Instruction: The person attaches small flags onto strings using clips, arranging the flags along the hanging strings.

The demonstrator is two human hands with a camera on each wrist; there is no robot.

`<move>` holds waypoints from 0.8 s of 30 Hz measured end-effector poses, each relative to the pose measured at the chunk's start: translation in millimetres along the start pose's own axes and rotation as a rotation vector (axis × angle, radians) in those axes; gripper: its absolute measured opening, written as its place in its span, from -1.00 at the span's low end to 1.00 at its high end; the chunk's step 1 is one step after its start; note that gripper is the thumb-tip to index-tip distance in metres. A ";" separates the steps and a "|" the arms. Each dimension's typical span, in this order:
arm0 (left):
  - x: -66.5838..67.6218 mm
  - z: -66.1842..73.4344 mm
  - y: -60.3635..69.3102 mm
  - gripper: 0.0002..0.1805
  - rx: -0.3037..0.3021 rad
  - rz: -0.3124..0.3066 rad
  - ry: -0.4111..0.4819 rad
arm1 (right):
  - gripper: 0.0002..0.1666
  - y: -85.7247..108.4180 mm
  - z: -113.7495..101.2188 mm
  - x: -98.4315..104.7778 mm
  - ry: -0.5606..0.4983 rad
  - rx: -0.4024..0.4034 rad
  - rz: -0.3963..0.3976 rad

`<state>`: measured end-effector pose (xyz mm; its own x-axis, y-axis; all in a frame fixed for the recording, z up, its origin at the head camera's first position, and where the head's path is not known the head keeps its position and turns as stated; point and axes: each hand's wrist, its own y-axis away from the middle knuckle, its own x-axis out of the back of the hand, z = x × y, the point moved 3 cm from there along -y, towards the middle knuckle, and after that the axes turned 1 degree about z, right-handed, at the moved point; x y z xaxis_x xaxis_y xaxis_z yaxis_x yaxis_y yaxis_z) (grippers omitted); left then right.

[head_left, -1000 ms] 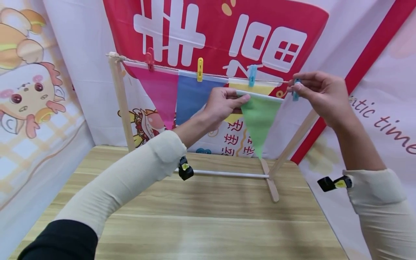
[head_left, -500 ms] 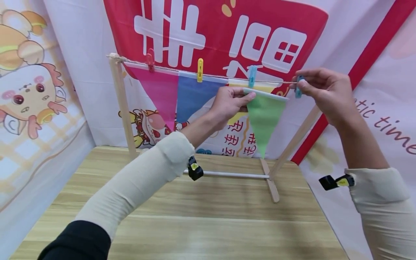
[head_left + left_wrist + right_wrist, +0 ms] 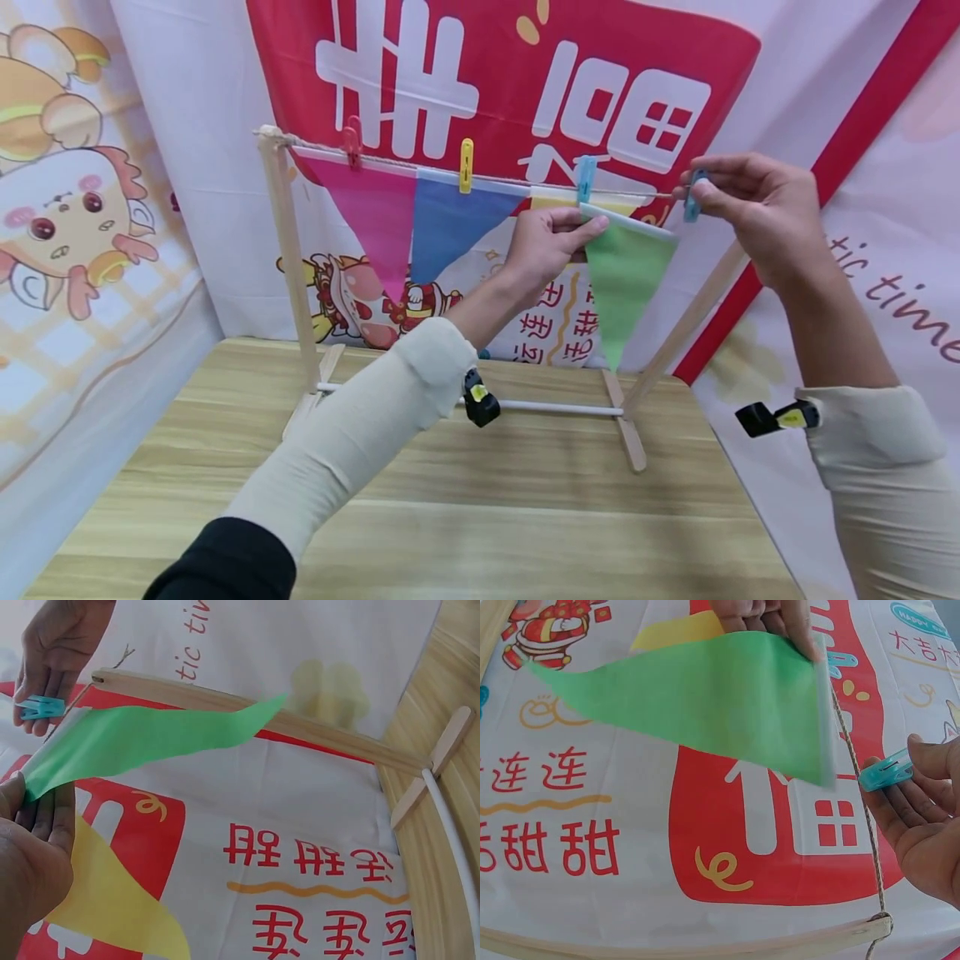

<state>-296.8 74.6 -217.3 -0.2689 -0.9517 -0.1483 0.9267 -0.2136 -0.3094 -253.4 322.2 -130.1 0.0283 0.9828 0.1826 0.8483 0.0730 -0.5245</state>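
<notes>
My left hand (image 3: pixel 551 246) pinches a green triangular pennant (image 3: pixel 633 275) by the left end of its white top edge, just below the twine (image 3: pixel 855 757). In my right hand (image 3: pixel 765 212) a blue clothespin (image 3: pixel 885 771) is pinched between thumb and fingers, beside the twine near its right end. Pink (image 3: pixel 367 208), blue (image 3: pixel 457 221) and yellow (image 3: pixel 112 900) pennants hang along the line. A red clothespin (image 3: pixel 352 143), a yellow clothespin (image 3: pixel 467 167) and another blue clothespin (image 3: pixel 587 179) are clipped over them. My left hand partly covers the yellow pennant.
The twine is strung between two wooden posts, left (image 3: pixel 288 258) and right (image 3: pixel 693 312). A white rod (image 3: pixel 558 407) joins the posts low down, above a wood-grain table (image 3: pixel 480 533). Printed cloth (image 3: pixel 225 167) hangs behind and at the sides.
My left hand has moved right with the green pennant, bringing it nearer the right post. The right hand has shifted slightly right and up, still pinching its blue clothespin.
</notes>
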 end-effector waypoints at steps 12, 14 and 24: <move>-25.6 -8.0 -2.8 -0.60 0.021 0.047 0.094 | -0.50 -6.6 -3.6 1.4 -0.001 0.010 0.056; -29.6 -9.8 -3.6 -0.61 0.025 0.063 0.109 | -0.48 -8.2 -4.6 1.2 0.006 0.014 0.059; -41.8 -18.9 -6.9 -0.65 0.050 0.149 0.164 | -0.47 -10.9 -6.9 3.4 0.025 -0.010 0.067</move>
<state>-297.0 120.0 -226.7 -0.1631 -0.9259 -0.3408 0.9701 -0.0876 -0.2263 -258.9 323.6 -118.0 0.0979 0.9808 0.1684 0.8495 0.0058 -0.5275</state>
